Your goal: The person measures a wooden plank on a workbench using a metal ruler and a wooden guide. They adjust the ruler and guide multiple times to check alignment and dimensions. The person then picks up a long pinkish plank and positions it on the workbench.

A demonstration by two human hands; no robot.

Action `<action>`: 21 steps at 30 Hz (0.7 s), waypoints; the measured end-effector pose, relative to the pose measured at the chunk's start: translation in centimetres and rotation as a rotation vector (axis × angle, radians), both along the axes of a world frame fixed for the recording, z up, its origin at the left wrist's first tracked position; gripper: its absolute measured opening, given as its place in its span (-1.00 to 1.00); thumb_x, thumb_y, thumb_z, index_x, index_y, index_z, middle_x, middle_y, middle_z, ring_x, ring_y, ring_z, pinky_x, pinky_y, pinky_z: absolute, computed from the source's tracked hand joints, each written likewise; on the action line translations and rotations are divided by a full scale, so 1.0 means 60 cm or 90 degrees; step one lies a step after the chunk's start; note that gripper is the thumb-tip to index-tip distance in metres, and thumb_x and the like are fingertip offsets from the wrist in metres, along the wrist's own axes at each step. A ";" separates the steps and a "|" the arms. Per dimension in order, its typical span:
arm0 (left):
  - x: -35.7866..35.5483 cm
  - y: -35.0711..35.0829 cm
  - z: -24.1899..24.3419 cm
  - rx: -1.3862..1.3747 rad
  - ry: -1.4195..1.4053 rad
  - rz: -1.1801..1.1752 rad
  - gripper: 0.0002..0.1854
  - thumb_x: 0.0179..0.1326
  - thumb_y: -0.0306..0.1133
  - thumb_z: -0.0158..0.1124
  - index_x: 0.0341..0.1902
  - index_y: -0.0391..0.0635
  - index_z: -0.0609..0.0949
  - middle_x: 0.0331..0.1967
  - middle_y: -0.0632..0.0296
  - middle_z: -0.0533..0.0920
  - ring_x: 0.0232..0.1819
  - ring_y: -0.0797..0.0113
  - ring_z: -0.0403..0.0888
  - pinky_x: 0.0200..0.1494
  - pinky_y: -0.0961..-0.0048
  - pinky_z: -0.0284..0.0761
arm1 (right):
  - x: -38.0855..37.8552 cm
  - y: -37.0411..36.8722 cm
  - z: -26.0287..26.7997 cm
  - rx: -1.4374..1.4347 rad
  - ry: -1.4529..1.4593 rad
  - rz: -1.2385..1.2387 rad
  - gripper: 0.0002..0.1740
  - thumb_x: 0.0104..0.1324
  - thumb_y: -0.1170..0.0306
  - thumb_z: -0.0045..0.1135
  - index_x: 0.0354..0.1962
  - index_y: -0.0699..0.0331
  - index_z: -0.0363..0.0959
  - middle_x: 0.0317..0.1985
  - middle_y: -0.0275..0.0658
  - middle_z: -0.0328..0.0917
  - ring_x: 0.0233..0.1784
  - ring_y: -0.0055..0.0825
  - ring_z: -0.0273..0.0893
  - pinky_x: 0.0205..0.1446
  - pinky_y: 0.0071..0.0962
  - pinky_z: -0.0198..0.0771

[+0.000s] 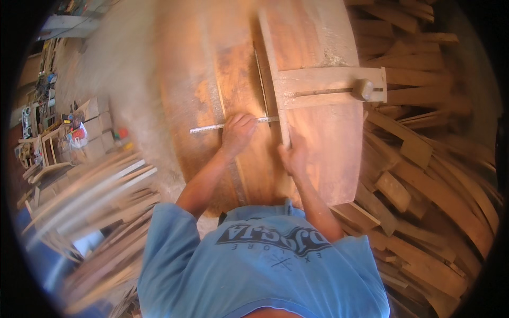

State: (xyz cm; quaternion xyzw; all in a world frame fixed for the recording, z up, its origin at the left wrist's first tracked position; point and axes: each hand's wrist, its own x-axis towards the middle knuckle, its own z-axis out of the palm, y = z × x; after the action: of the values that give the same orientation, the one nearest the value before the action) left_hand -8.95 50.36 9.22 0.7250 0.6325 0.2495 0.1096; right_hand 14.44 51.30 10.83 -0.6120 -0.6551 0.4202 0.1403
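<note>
My left hand [239, 133] lies over a metal ruler [206, 128], pressing on it across the wooden tabletop [318, 159]. The ruler's right end meets a long narrow wooden strip [272, 63]. This strip runs away from me and joins a slotted wooden crosspiece [330, 75], like a large T-shaped guide. A wooden block or knob [362, 90] sits at the slot's right end. My right hand [294, 157] is closed around the strip's near end. A thin dark rod or slot [260, 79] shows left of the strip; which it is, I cannot tell.
Cut wooden boards [421, 159] are piled along the right side. More long wood strips [119, 190] lie at the lower left, partly blurred. Farther left, a plastic bag [78, 135] and assorted items stand among wooden pieces on the floor.
</note>
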 end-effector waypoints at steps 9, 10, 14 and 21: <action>0.000 0.001 0.000 -0.016 -0.006 -0.005 -0.83 0.19 -0.42 0.42 -0.14 -0.05 0.71 -0.07 0.33 0.73 0.03 0.27 0.65 0.02 0.27 0.53 | 0.001 0.001 -0.010 0.036 0.034 -0.006 -0.16 0.14 0.38 0.31 0.44 0.19 0.42 0.07 0.03 0.67 0.09 0.01 0.58 0.23 -0.09 0.52; 0.000 0.001 0.000 -0.011 -0.001 -0.006 -0.84 0.20 -0.42 0.42 -0.14 -0.05 0.71 -0.07 0.33 0.73 0.03 0.27 0.65 0.01 0.27 0.53 | 0.001 0.000 -0.011 0.027 0.026 -0.012 -0.16 0.14 0.37 0.31 0.44 0.19 0.42 0.08 0.03 0.67 0.10 0.01 0.57 0.23 -0.09 0.52; 0.001 0.001 -0.001 -0.005 -0.009 -0.004 -0.85 0.20 -0.43 0.41 -0.15 -0.06 0.71 -0.09 0.33 0.73 0.01 0.25 0.64 0.01 0.27 0.53 | 0.000 -0.003 -0.014 0.074 0.040 -0.010 -0.17 0.13 0.36 0.32 0.42 0.17 0.44 0.03 0.01 0.67 0.09 0.01 0.57 0.21 -0.07 0.52; -0.006 -0.004 -0.005 -0.045 -0.012 -0.020 -0.84 0.29 -0.41 0.41 -0.08 -0.11 0.73 -0.09 0.24 0.73 -0.02 0.18 0.65 0.05 0.24 0.57 | -0.005 0.002 -0.020 0.021 0.085 -0.022 -0.22 0.15 0.40 0.30 0.40 0.17 0.45 0.01 -0.02 0.68 0.09 0.01 0.57 0.19 -0.07 0.52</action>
State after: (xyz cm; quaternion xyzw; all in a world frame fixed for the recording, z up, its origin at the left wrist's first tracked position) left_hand -9.29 50.14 8.95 0.7280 0.6285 0.2320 0.1453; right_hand 14.15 51.44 9.61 -0.5912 -0.6406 0.4468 0.2012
